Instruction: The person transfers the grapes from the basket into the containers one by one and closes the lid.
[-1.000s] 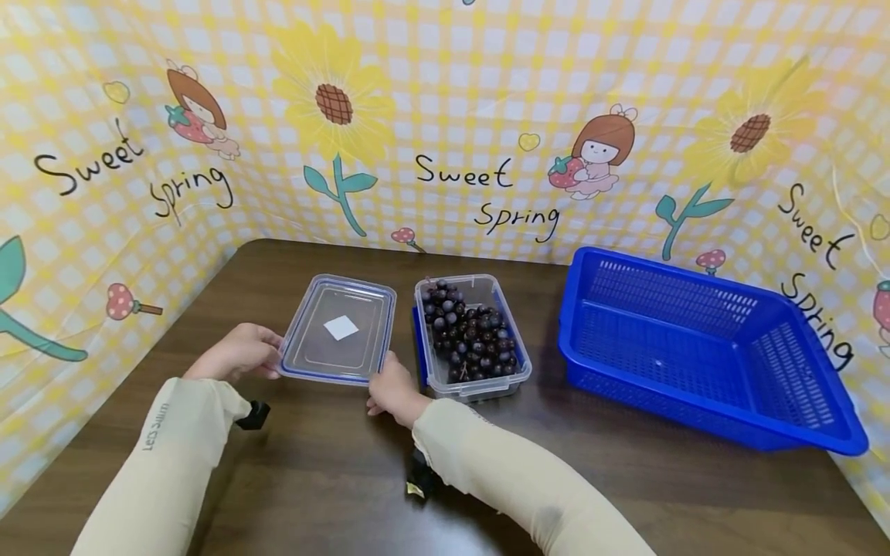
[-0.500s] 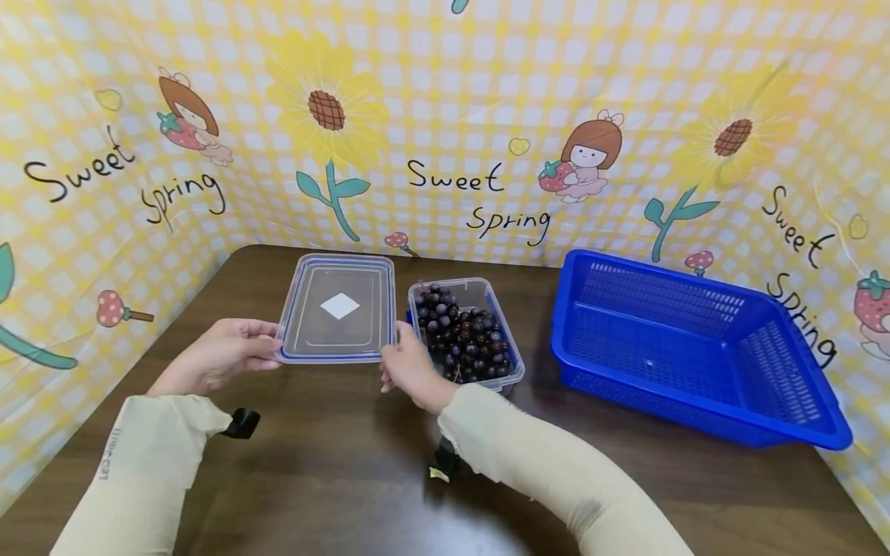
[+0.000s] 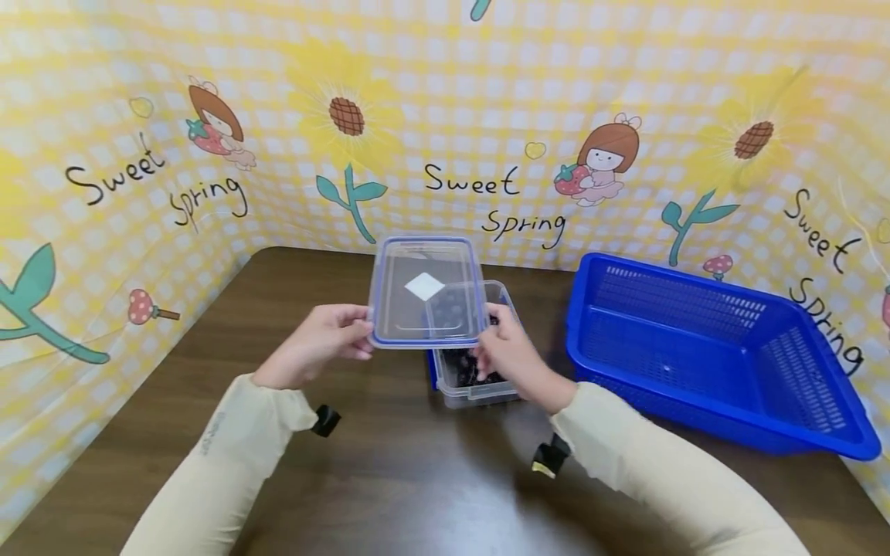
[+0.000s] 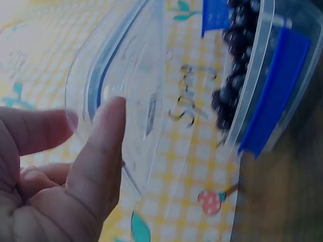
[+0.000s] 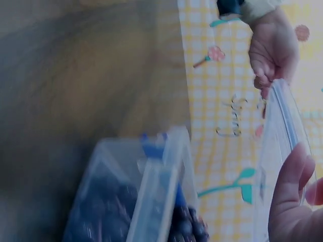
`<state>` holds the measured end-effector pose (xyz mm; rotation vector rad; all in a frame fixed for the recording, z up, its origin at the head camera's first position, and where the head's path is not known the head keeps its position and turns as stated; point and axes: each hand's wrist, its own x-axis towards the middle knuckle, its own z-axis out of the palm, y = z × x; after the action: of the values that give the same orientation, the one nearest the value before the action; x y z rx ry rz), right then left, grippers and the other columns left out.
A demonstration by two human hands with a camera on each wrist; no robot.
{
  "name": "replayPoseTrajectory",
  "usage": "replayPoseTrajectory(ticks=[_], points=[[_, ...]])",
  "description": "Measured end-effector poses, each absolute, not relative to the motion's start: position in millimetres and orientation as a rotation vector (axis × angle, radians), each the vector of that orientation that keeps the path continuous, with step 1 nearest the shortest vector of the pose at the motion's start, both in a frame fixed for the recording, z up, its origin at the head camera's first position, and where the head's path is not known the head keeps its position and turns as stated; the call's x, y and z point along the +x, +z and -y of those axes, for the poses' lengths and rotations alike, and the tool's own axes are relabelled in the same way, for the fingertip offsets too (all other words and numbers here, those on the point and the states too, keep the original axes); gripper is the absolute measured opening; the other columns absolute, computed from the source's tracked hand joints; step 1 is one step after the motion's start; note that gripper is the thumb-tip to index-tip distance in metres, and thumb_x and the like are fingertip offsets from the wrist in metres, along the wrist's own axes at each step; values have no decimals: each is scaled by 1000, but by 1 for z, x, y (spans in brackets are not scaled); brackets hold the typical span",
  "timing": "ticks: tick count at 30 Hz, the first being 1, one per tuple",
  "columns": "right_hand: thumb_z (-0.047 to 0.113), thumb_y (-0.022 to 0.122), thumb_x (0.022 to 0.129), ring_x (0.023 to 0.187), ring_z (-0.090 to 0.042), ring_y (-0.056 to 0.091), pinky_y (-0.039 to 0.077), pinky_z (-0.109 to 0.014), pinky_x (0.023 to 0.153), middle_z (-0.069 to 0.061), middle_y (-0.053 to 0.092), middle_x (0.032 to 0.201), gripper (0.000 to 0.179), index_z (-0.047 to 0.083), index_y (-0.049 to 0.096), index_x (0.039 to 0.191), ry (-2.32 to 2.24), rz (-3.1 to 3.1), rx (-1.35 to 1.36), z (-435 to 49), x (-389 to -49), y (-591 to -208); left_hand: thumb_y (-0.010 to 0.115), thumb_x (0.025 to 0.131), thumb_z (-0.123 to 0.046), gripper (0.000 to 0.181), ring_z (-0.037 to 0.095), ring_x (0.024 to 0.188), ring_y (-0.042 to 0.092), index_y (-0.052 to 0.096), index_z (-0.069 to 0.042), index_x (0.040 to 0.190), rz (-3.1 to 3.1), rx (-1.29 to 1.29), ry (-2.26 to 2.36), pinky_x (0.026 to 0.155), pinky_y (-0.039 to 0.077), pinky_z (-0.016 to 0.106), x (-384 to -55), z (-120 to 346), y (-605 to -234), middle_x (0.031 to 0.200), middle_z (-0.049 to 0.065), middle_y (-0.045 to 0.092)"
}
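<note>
A clear plastic lid [image 3: 438, 320] with a blue seal and a white diamond-shaped sticker is held level in the air. My left hand [image 3: 316, 340] pinches its left edge, thumb on top, as the left wrist view shows. On the opposite edge, my right hand [image 3: 518, 355] pinches it near the front corner. Below and slightly to the right stands a clear food container [image 3: 480, 392], partly covered by the lid in the head view. Dark grapes [image 4: 239, 60] fill it. Blue clips [image 4: 275, 91] hang from the container's sides.
To the right, a large blue plastic basket [image 3: 667, 367] with slotted walls stands on the brown wooden table [image 3: 389, 479]. A yellow checked cloth [image 3: 445, 116] with printed flowers and lettering hangs around the back and sides.
Both hands have raised the lid from near the table and carried it to the right, so it now overlaps the grape container. The container and basket stay in place.
</note>
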<state>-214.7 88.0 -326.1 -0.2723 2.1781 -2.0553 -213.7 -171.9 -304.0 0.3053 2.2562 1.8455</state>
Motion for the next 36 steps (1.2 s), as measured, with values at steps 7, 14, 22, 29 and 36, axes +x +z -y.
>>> replayPoseTrajectory(ticks=[7, 14, 22, 29, 36], points=[[-5, 32, 87, 49, -8, 44, 47, -21, 47, -5, 47, 70, 57, -3, 20, 143, -2063, -2134, -127, -127, -211, -306, 38, 101, 1, 44, 19, 85, 63, 30, 13, 143, -2376, 679, 1822, 79, 54, 32, -230, 138, -319, 108, 25, 63], [-2, 30, 92, 55, -8, 42, 47, -20, 51, -5, 47, 77, 53, -1, 19, 144, -2062, -2035, -121, -150, -204, -293, 68, 79, 11, 58, 38, 108, 57, 47, 10, 134, -3137, 1175, 1507, 91, 48, 46, -253, 123, -327, 129, 26, 54], [5, 30, 96, 51, -5, 46, 46, -19, 50, 3, 56, 67, 47, -9, 29, 141, -2259, -1865, -210, -169, -201, -291, 77, 79, -8, 19, 34, 88, 65, 74, 2, 94, -3656, 1663, 1378, 72, 54, 43, -256, 116, -324, 93, 16, 70], [7, 39, 102, 80, -8, 53, 48, -20, 66, 1, 66, 98, 26, 12, 59, 118, -2374, -1951, -370, -174, -207, -300, 63, 91, -37, 43, 27, 72, 68, 73, 5, 93, -3538, 1692, 1658, 57, 53, 36, -246, 108, -323, 84, 16, 69], [5, 63, 92, 131, -30, 41, 40, -29, 102, -21, 33, 149, 73, 1, 20, 151, -2148, -2425, -615, -170, -224, -320, 65, 88, -38, 46, 23, 65, 58, 72, 7, 89, -3355, 1530, 2106, 61, 44, 19, -235, 92, -312, 74, 14, 64]])
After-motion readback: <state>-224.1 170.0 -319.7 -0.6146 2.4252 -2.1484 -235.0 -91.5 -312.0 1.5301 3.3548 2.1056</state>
